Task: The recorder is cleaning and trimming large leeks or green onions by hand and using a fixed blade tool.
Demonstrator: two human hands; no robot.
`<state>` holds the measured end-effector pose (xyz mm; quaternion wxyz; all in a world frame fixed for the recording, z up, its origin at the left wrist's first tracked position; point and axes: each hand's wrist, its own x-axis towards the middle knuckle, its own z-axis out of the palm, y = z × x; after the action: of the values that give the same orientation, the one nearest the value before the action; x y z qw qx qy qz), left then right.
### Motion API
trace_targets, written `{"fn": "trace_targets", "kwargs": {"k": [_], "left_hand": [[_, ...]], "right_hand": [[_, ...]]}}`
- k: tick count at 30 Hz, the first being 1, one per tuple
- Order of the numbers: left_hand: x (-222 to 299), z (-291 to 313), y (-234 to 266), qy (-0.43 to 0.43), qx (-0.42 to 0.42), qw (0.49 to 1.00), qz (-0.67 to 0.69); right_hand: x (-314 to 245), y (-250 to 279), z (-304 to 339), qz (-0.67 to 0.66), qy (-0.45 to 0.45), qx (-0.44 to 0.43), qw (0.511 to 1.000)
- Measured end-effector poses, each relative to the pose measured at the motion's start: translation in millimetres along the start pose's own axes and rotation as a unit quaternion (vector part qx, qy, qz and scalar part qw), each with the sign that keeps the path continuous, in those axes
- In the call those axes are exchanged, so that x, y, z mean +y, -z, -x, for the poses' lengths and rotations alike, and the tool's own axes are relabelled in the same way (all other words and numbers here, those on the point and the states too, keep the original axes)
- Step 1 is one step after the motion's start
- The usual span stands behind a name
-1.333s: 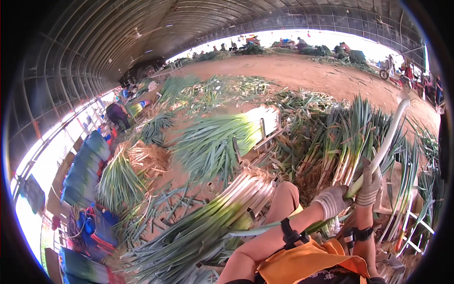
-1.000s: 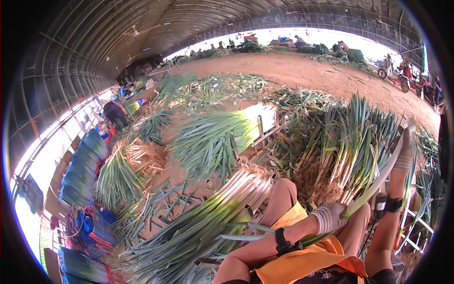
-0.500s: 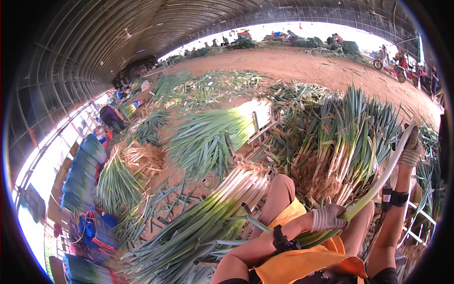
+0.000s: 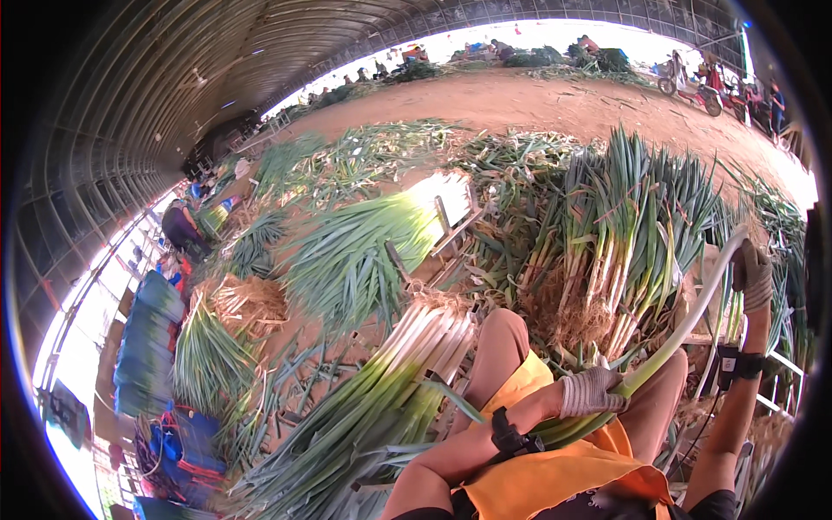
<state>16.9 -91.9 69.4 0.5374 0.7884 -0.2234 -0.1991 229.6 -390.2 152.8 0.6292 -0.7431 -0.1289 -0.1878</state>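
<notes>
1 long leek (image 4: 693, 319) slants across the near right, its green part clasped in the left hand (image 4: 594, 393), the right hand (image 4: 754, 277) by its root end, grip hard to tell.

A long, slender leek-like stalk (image 4: 692, 324) is shading from white at its root end to pale green lower down, as the knit-gloved left hand (image 4: 591, 393) is displaying grey and cream stripes and the knit-gloved right hand (image 4: 752, 277) is showing greyish-tan bands. A broad cloth apron (image 4: 563, 479) is glowing bright orange below the black wrist strap (image 4: 511, 433), while the nearest leafy bundle (image 4: 381, 400) is grading from white through yellow-green to deep green, its stringy roots (image 4: 438, 299) showing brown against a reddish-brown dirt floor (image 4: 416, 102).
</notes>
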Motion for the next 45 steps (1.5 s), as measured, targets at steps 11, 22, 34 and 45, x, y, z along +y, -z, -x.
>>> {"fn": "trace_targets", "kwargs": {"k": [11,22,34,45], "left_hand": [[15.5,13.6,39.2,0.075,0.096,0.982,0.142],[-22.2,60.0,153.6,0.034,0.265,0.949,0.166],[149.8,245.0,242.6,0.483,0.559,0.283,-0.612],[-87.1,348.7,193.2,0.674,0.362,0.497,-0.409]], "right_hand": [[70.5,132.3,-7.5,-0.582,-0.125,0.089,0.798],[174.9,-170.7,151.5,0.304,-0.044,-0.323,0.895],[232.0,-225.1,217.1,0.503,0.047,-0.714,0.484],[248.1,-218.5,228.9,0.482,-0.043,-0.738,0.47]]}}
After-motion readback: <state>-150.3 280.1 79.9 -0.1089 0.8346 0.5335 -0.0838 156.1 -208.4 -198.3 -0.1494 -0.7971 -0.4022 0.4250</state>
